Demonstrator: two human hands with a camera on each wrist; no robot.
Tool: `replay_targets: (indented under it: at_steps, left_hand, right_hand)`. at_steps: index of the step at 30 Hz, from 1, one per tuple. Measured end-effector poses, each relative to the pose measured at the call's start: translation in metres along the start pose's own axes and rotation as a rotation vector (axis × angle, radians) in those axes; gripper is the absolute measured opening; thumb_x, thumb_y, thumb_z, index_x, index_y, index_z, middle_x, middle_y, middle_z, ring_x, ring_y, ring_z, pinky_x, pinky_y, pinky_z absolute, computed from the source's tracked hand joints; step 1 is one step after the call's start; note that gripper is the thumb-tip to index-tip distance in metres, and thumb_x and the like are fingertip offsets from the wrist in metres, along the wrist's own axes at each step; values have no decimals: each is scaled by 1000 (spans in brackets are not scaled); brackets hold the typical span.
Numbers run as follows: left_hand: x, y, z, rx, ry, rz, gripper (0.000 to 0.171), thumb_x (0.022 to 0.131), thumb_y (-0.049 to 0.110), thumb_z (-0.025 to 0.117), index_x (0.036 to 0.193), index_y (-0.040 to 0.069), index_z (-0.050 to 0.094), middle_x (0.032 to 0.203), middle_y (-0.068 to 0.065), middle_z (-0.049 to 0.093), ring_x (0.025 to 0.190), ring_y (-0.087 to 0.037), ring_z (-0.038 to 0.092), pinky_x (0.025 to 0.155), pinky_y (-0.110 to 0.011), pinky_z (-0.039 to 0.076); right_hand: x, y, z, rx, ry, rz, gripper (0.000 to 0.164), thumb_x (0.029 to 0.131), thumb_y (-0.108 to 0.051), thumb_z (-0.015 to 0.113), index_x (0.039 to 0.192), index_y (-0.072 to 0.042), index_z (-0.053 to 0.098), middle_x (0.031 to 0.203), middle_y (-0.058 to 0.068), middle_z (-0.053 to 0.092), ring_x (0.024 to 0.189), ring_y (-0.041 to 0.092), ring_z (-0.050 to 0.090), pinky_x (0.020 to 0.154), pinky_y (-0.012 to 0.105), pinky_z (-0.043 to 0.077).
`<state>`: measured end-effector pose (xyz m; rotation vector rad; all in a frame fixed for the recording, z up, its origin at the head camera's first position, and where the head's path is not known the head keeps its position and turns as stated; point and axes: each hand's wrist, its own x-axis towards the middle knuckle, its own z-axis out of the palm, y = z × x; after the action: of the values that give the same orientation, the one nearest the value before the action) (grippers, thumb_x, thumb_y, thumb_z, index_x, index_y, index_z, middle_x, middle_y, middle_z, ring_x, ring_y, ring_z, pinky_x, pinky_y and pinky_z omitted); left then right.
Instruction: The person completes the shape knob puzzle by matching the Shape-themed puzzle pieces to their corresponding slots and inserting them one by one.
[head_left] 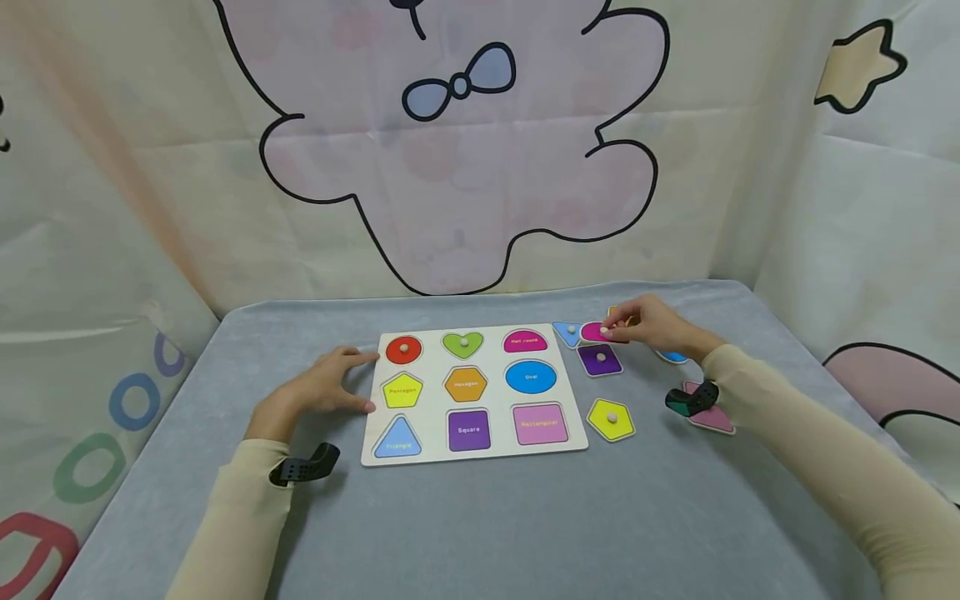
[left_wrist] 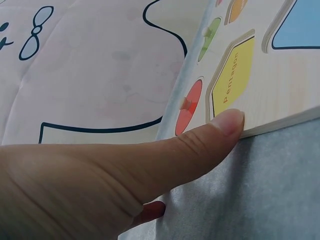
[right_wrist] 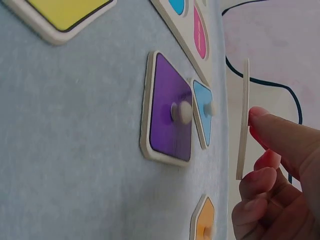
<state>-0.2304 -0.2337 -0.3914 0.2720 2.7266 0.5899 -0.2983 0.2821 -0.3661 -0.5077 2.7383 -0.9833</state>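
My left hand [head_left: 322, 387] rests at the left edge of a white shape puzzle board [head_left: 435, 429], its thumb [left_wrist: 227, 125] pressing near the pentagon recess and a finger at the edge beside the red circle. Beyond the board's upper right corner, my right hand [head_left: 656, 323] pinches a pink half-round puzzle piece [head_left: 592, 332] between thumb and fingers. The right wrist view shows that piece edge-on, raised above the cloth. A red circle piece [head_left: 403, 350] and a green heart piece [head_left: 462, 344], both with knobs, sit in the board's top row.
Right of the board lie a blue triangle [head_left: 567, 333], a purple square [head_left: 588, 358] and a yellow pentagon [head_left: 611, 423]. An orange piece [right_wrist: 202, 220], a blue oval [head_left: 672, 357] and a pink rectangle [head_left: 712, 420] are partly hidden by my right hand and arm in the head view.
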Motion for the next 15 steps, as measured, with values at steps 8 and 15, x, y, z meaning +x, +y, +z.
replay_targets:
  at_steps: [8,15]
  left_hand:
    - [1,-1,0,-2,2,0,92,79,37,86,156,13,40,159,-29,28,144,-52,28,114,-72,31]
    - [1,0,0,-4,9,-8,92,79,36,87,155,14,41,159,-29,29,144,-52,28,113,-72,31]
  right_hand:
    - [10,-7,9,6,-15,-4,31,93,-25,74,111,0,75,93,9,65,88,21,50,65,23,43]
    - [18,-8,16,10,-17,31,30,94,-26,73,112,-1,75,95,10,64,92,23,50,69,25,42]
